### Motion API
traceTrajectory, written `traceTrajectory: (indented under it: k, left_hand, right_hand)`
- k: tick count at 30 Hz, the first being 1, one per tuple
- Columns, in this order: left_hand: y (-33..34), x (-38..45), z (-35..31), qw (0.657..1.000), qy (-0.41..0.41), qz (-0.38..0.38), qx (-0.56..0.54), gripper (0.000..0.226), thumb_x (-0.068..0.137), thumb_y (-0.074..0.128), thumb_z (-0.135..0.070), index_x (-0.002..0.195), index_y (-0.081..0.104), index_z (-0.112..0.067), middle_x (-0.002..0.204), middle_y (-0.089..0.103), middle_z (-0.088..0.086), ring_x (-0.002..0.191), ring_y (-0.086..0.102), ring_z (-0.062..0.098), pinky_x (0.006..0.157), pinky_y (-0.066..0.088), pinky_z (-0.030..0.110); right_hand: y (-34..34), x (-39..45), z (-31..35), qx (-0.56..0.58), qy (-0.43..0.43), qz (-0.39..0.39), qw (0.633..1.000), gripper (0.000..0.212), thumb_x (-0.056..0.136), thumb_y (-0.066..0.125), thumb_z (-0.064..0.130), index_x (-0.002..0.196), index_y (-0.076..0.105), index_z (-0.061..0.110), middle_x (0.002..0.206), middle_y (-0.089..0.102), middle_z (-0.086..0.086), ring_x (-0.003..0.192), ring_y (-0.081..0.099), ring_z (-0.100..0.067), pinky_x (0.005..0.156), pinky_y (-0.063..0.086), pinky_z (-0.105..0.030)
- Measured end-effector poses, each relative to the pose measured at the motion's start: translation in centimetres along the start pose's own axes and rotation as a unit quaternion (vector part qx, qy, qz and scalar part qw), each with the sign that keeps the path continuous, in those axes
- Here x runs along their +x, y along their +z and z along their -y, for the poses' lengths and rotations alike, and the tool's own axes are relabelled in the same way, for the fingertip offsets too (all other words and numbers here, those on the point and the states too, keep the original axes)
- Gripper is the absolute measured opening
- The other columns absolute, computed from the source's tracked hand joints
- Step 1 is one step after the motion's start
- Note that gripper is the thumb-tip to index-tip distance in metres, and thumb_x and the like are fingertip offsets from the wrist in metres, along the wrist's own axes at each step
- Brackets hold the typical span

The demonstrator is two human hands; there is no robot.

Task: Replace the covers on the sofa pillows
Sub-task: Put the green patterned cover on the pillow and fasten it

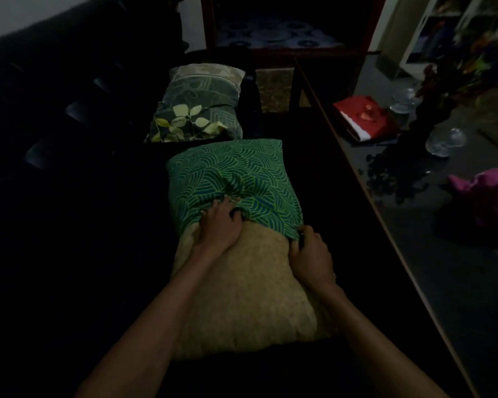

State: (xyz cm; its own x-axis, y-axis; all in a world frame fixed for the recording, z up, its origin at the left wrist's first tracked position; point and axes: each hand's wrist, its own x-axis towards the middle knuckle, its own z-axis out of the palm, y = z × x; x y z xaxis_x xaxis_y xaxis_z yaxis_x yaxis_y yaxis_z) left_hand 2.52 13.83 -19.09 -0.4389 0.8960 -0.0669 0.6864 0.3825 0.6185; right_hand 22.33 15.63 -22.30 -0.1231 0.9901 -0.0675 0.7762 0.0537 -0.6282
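Observation:
A beige pillow point(250, 297) lies on the dark sofa in front of me. A green patterned cover point(236, 173) sits over its far half, and the near half is bare. My left hand point(219, 222) grips the cover's open edge near the middle, fingers bunched into the fabric. My right hand point(311, 254) pinches the same edge at the pillow's right side. Farther along the seat lies a second pillow point(196, 110) in a dark cover with pale leaves, its far end showing beige.
The dark sofa back point(55, 124) runs along the left. A dark glass table point(414, 225) stands on the right, holding a red book point(362, 116), glass dishes point(443, 142), a dark vase with flowers point(443, 90) and a pink cloth point(492, 196).

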Motion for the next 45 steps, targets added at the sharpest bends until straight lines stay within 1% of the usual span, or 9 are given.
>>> traceTrajectory:
  k: [3, 6, 14, 20, 23, 25, 30, 39, 45]
  left_hand:
    - [0.2, 2.1, -1.8, 0.998, 0.017, 0.048, 0.040, 0.038, 0.104, 0.039, -0.027, 0.133, 0.057, -0.010, 0.138, 0.054, 0.019, 0.131, 0.046, 0.036, 0.110, 0.034, 0.045]
    - [-1.5, 1.4, -1.6, 0.992, 0.087, -0.036, 0.081, 0.031, 0.099, 0.043, -0.029, 0.103, 0.068, -0.013, 0.100, 0.069, 0.015, 0.095, 0.063, 0.034, 0.079, 0.046, 0.037]
    - [-4.2, -2.7, 2.0, 0.940, 0.242, -0.221, 0.091, 0.042, 0.076, 0.050, -0.010, 0.111, 0.072, -0.016, 0.066, 0.070, 0.008, 0.053, 0.065, 0.029, 0.046, 0.049, 0.032]
    - [-5.0, -2.5, 9.6, 0.971, 0.140, -0.185, 0.058, 0.074, 0.057, 0.059, 0.018, 0.125, 0.065, -0.012, 0.125, 0.066, 0.009, 0.112, 0.061, 0.030, 0.095, 0.053, 0.045]
    - [-4.9, -4.1, 11.2, 0.984, 0.057, -0.170, 0.017, 0.078, 0.062, 0.056, 0.022, 0.133, 0.063, -0.010, 0.138, 0.060, 0.011, 0.126, 0.058, 0.027, 0.109, 0.040, 0.022]
    - [-4.1, -7.0, 11.4, 0.982, 0.086, -0.166, 0.015, 0.075, 0.067, 0.055, 0.022, 0.136, 0.060, -0.007, 0.143, 0.055, 0.012, 0.131, 0.053, 0.020, 0.110, 0.028, 0.007]
    - [-2.1, -10.7, 12.1, 0.983, 0.086, -0.159, -0.029, 0.066, 0.079, 0.057, 0.018, 0.140, 0.056, -0.005, 0.145, 0.052, 0.012, 0.134, 0.051, 0.020, 0.113, 0.030, 0.011]
    - [-3.9, -11.0, 9.9, 0.949, 0.118, -0.290, -0.046, 0.044, 0.080, 0.055, 0.005, 0.121, 0.069, -0.002, 0.109, 0.072, 0.004, 0.095, 0.064, 0.005, 0.088, 0.040, -0.001]
    - [-2.7, -12.4, 14.7, 0.956, 0.124, -0.264, 0.011, 0.040, 0.082, 0.060, 0.013, 0.117, 0.070, -0.003, 0.114, 0.071, 0.010, 0.104, 0.067, 0.021, 0.098, 0.047, 0.019]
  right_hand:
    - [-0.7, 1.9, -0.9, -0.032, 0.034, 0.047, 0.998, 0.036, 0.098, 0.055, 0.031, 0.131, 0.053, 0.016, 0.127, 0.059, -0.016, 0.114, 0.059, -0.036, 0.093, 0.051, -0.045]
    - [-2.0, 2.9, 0.4, -0.046, 0.006, 0.003, 0.999, 0.039, 0.095, 0.060, 0.032, 0.132, 0.056, 0.020, 0.131, 0.051, -0.013, 0.118, 0.056, -0.034, 0.092, 0.050, -0.044]
    - [-0.7, 0.8, 8.6, -0.001, -0.241, -0.029, 0.970, 0.045, 0.079, 0.065, 0.012, 0.124, 0.064, 0.020, 0.123, 0.063, -0.004, 0.114, 0.058, -0.027, 0.087, 0.048, -0.039]
    - [-0.7, 0.0, 4.9, -0.045, -0.243, -0.057, 0.967, 0.048, 0.076, 0.078, 0.010, 0.121, 0.067, 0.021, 0.122, 0.063, -0.006, 0.110, 0.060, -0.029, 0.081, 0.051, -0.040]
    - [0.0, 0.3, 4.8, -0.070, -0.216, -0.056, 0.972, 0.046, 0.079, 0.075, 0.012, 0.123, 0.066, 0.023, 0.126, 0.062, -0.005, 0.114, 0.057, -0.028, 0.083, 0.049, -0.041]
    - [0.2, 0.3, 4.6, -0.077, -0.206, -0.064, 0.973, 0.046, 0.076, 0.073, 0.010, 0.121, 0.066, 0.022, 0.123, 0.063, -0.007, 0.111, 0.058, -0.031, 0.082, 0.049, -0.042]
    - [0.4, -0.5, 4.1, -0.061, -0.241, -0.052, 0.967, 0.047, 0.077, 0.074, 0.010, 0.122, 0.066, 0.021, 0.119, 0.061, -0.007, 0.110, 0.056, -0.029, 0.082, 0.049, -0.042]
    - [-1.9, -3.0, 3.3, 0.002, -0.295, -0.114, 0.949, 0.036, 0.087, 0.049, 0.030, 0.117, 0.068, 0.023, 0.105, 0.061, -0.001, 0.096, 0.064, -0.023, 0.065, 0.053, -0.037]
    - [-0.6, -3.5, 1.3, -0.094, -0.296, -0.122, 0.943, 0.023, 0.097, 0.061, 0.040, 0.093, 0.068, 0.019, 0.090, 0.056, -0.001, 0.083, 0.058, -0.022, 0.054, 0.045, -0.033]
